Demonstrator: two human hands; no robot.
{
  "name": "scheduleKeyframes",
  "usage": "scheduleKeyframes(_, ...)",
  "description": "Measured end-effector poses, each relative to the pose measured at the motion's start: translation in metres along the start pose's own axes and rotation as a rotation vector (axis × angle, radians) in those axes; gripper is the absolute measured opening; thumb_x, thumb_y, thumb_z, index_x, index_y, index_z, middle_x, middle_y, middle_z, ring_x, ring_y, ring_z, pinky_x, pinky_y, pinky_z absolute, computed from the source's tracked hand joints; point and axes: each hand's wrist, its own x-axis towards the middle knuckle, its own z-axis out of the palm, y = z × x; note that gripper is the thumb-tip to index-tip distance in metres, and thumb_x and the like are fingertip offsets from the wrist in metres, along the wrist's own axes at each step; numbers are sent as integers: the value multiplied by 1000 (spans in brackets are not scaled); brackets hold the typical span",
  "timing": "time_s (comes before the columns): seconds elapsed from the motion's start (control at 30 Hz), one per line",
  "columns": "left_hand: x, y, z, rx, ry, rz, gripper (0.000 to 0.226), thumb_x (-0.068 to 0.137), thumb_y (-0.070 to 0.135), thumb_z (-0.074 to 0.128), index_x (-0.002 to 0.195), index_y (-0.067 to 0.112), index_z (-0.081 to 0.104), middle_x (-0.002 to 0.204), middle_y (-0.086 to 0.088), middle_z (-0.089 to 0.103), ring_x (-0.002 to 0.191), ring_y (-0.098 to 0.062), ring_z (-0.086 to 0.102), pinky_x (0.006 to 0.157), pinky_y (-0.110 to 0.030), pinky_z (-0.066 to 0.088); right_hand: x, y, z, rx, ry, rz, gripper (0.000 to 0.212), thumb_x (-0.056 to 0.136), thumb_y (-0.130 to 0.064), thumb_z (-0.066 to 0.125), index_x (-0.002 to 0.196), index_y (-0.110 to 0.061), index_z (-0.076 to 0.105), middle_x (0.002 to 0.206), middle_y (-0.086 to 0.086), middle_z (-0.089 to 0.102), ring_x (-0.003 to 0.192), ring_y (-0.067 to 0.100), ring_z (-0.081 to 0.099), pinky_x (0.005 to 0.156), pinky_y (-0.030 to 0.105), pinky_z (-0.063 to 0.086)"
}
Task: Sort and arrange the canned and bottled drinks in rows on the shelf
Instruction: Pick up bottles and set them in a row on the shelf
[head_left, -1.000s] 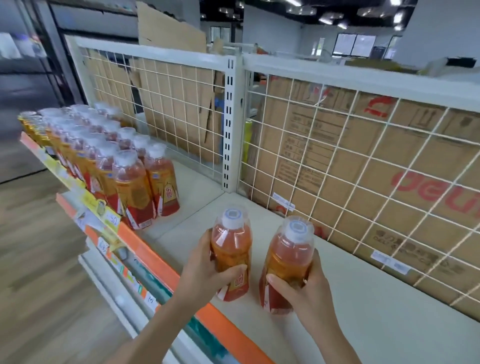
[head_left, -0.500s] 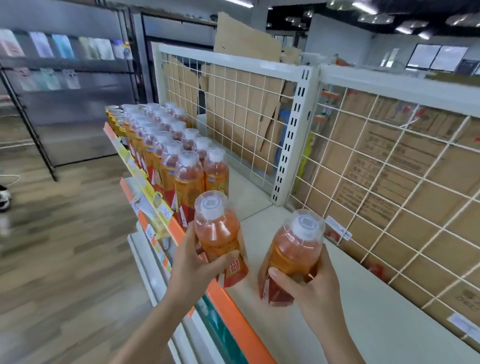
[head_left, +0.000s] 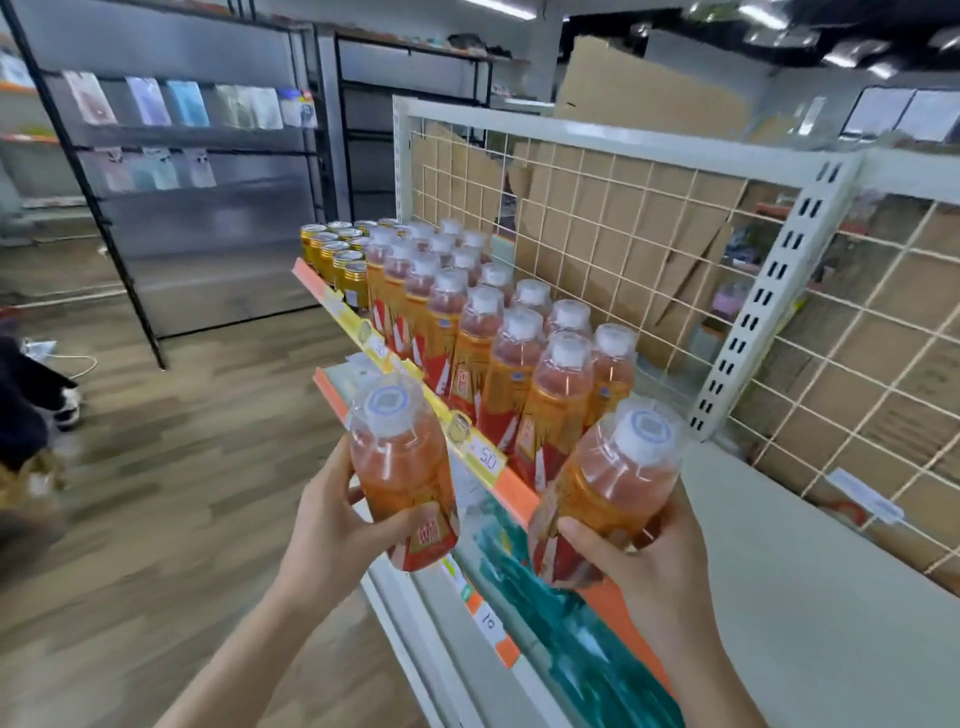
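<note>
I hold two orange drink bottles with white caps and red-orange labels. My left hand (head_left: 337, 530) grips one bottle (head_left: 397, 467) in the air, out past the shelf's front edge. My right hand (head_left: 649, 561) grips the other bottle (head_left: 613, 478), tilted, above the orange front rail (head_left: 519, 496). Just beyond them, rows of the same bottles (head_left: 498, 353) stand on the white shelf (head_left: 779, 571). Gold cans (head_left: 337, 254) stand in rows at the shelf's far end.
A white wire grid back panel (head_left: 623, 249) with cardboard behind it borders the shelf. A perforated white upright (head_left: 769, 291) divides the bays. A lower shelf (head_left: 571, 639) holds teal packs. Wood floor on the left, dark metal racks (head_left: 156, 182) beyond, a person's foot (head_left: 65, 402) at far left.
Both hands lifted their bottles off the shelf and carried them left, toward the standing rows. The view swung left, so the rows now sit directly behind the held bottles.
</note>
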Motion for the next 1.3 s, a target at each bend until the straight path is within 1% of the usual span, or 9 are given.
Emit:
scheduleKeyframes(0.17,22,-19,-74,15,13,-5,68,42,35,80,105,23,57,92,13,71,80,-6,67,70,-17,52,6,-9,66,14,13,7,80,45,-36,93,113,-28,52,102,-15,64,90,-4,61,69,6,47)
scheduleKeyframes(0.4,47,-46,-155,45,94,-43,59,53,15,86,102,28,57,89,18,70,80,-2,66,63,-10,49,21,-9,136,-60,-47,-12,68,49,-32,83,110,-34,53,102,-15,66,93,-2,62,72,7,46)
scheduleKeyframes(0.57,69,-61,-190,86,132,-57,64,42,45,74,102,34,56,93,20,69,85,-1,65,71,-19,48,47,-3,175,-64,-105,-24,82,46,-45,82,120,-26,54,103,-19,66,97,1,61,74,6,45)
scheduleKeyframes(0.77,122,-85,-218,95,165,-58,64,42,44,74,101,29,57,91,16,70,81,-3,66,67,-10,49,94,11,220,-62,-90,-23,73,43,-52,79,110,-36,54,102,-19,66,95,3,62,80,21,48)
scheduleKeyframes(0.87,158,-97,-232,113,171,-54,63,43,45,74,102,29,58,94,13,70,85,-7,66,73,-21,52,125,16,244,-48,-86,-41,72,42,-51,79,108,-32,56,101,-18,67,92,2,64,75,13,50)
scheduleKeyframes(0.97,199,-108,-245,139,171,-45,63,41,46,75,100,31,58,94,17,69,86,-5,65,72,-20,50,155,17,267,-39,-96,-58,77,43,-46,81,113,-26,56,101,-16,68,91,4,65,74,11,50)
scheduleKeyframes(1.13,264,-120,-260,170,180,-33,56,44,35,81,96,31,58,87,24,69,80,2,65,66,-8,48,199,10,294,-62,-95,-62,78,42,-52,82,113,-29,55,102,-15,67,93,4,64,74,10,48)
scheduleKeyframes(1.23,300,-127,-262,185,157,-13,50,59,6,87,92,29,57,81,26,68,76,4,64,59,-8,47,220,4,302,-61,-68,-60,83,41,-57,81,112,-23,57,101,-13,68,92,4,65,73,11,48)
scheduleKeyframes(1.3,322,-131,-260,177,129,5,46,66,-7,78,88,27,56,74,29,67,71,8,63,57,-5,46,230,-1,306,-66,-51,-59,75,43,-50,80,108,-22,58,99,-14,69,90,3,65,72,9,47)
